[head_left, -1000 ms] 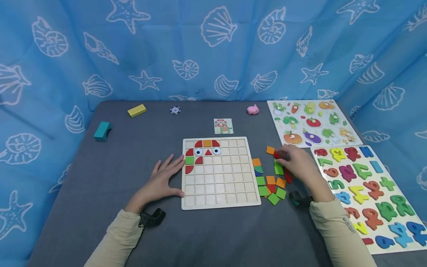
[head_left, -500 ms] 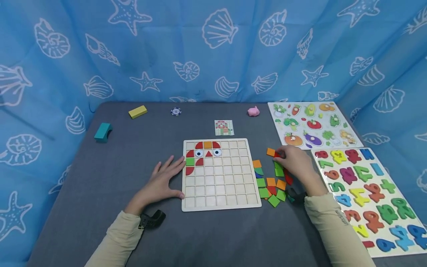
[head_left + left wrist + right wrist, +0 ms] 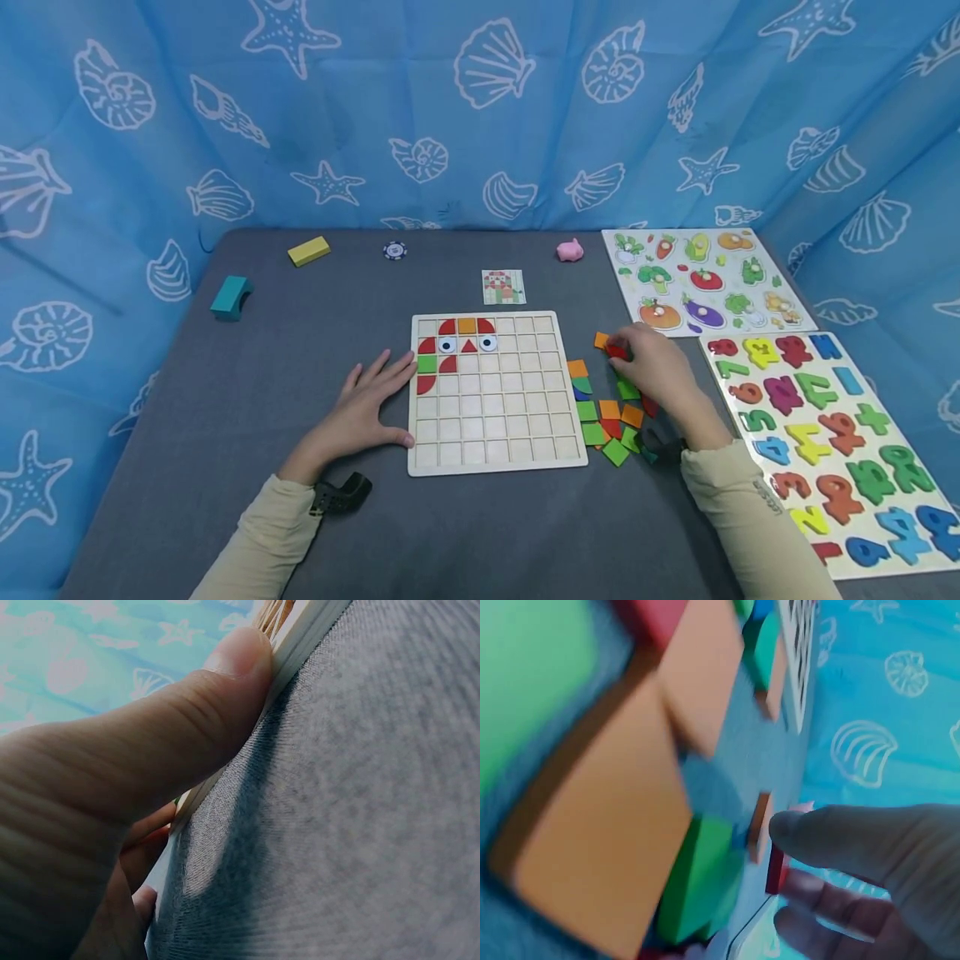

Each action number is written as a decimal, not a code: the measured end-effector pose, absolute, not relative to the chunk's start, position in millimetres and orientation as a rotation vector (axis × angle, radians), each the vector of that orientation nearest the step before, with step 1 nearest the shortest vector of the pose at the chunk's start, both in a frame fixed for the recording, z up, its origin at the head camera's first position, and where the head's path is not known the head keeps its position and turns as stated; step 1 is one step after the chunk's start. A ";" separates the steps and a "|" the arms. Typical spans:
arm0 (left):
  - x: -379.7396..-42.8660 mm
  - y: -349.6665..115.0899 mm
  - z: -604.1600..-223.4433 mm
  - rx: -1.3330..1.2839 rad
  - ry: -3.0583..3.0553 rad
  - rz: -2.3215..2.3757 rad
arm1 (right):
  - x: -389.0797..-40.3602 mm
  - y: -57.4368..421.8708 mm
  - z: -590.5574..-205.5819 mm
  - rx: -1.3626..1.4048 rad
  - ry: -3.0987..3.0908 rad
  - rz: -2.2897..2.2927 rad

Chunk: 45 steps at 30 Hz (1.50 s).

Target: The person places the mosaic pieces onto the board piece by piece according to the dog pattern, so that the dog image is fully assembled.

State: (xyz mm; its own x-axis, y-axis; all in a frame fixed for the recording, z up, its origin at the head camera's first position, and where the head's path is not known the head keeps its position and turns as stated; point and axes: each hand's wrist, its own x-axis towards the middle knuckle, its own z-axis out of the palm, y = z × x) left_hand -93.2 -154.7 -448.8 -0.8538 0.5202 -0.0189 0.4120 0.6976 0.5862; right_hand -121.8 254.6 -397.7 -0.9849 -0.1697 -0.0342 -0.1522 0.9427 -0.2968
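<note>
Head view shows the left hand (image 3: pixel 362 410) spread wide, touching the left edge of the grid board (image 3: pixel 495 408) on the middle of the table (image 3: pixel 315 333). Beyond the board's right edge, the right hand (image 3: pixel 660 367) pinches a red tile (image 3: pixel 617 352) beside an orange tile (image 3: pixel 601 340). Left wrist view shows the thumb (image 3: pixel 202 716) touching the board's edge. Right wrist view: the red tile is between thumb and fingers (image 3: pixel 836 906).

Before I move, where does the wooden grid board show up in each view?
Head: the grid board lies flat at the centre, slightly below mid-height.
Left wrist: only its pale edge, slanting from top centre down leftward, partly behind the left grip.
Right wrist: a narrow white strip, top, right of centre, seen at a steep angle.
Shared landmark: the blue shell-print curtain, visible in all three.
</note>
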 end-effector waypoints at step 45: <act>-93.0 -154.9 -448.2 0.752 2.713 0.875 | -111.0 234.0 -394.9 -0.199 2.935 -0.398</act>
